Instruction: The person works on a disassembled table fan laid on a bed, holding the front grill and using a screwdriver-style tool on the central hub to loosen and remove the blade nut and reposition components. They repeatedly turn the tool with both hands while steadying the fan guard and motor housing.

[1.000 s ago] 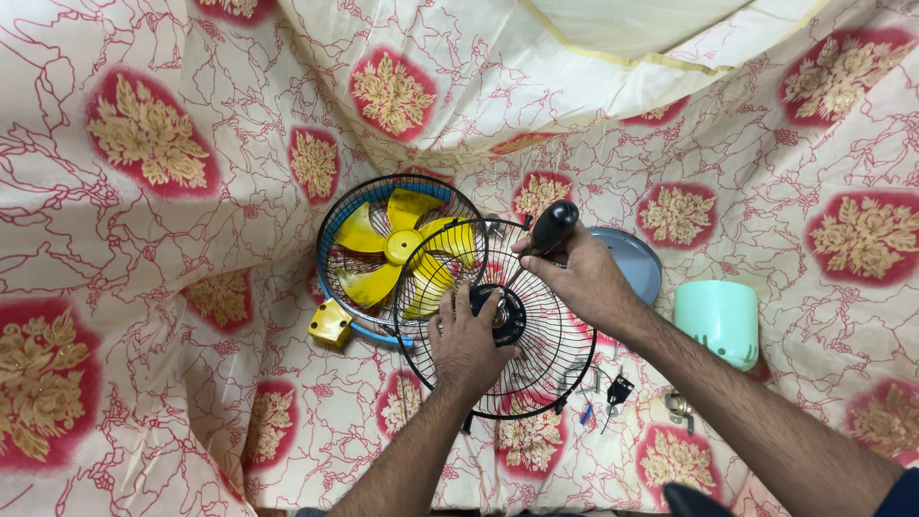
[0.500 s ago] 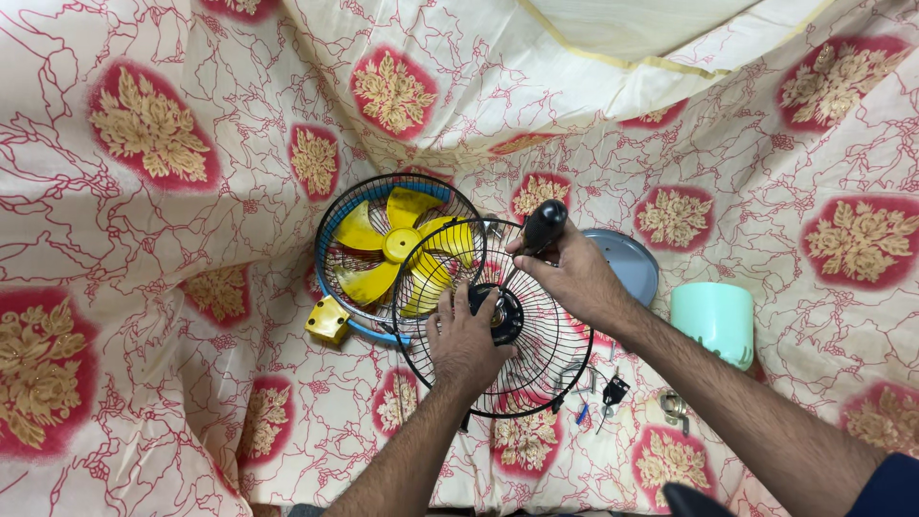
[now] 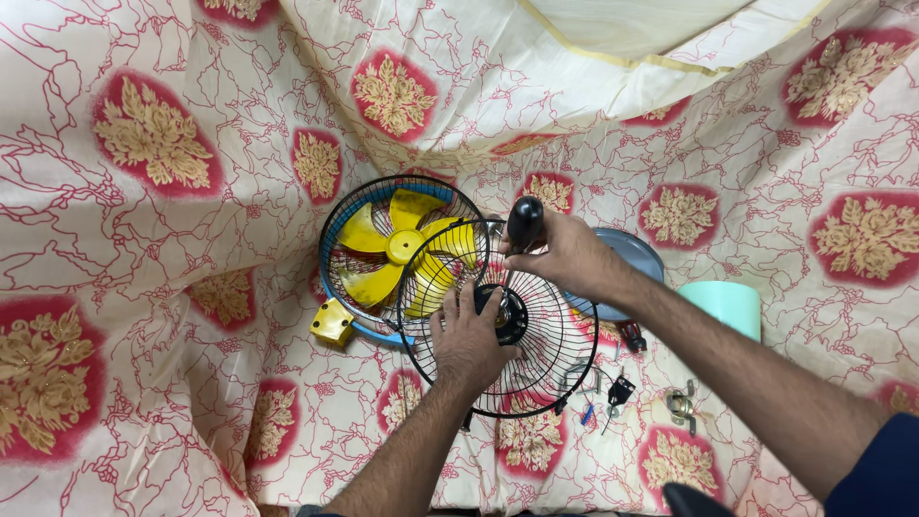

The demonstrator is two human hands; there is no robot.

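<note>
Two hands — left hand point(image 3: 469, 340) on loose grille point(image 3: 498, 321), right hand point(image 3: 570, 254) gripping black handle point(image 3: 524, 222).

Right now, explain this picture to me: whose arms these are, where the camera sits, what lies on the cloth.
The camera is worn on a person's head and looks down, so both arms are that person's own. The left hand presses on a round black wire fan guard at its dark hub. The right hand grips a black screwdriver handle. Partly under the guard lies a fan with yellow blades in a blue-rimmed cage, with a yellow block at its edge. All rest on a cream, red-patterned cloth. Nearby lie a grey disc, a mint-green cup and small metal parts.
</note>
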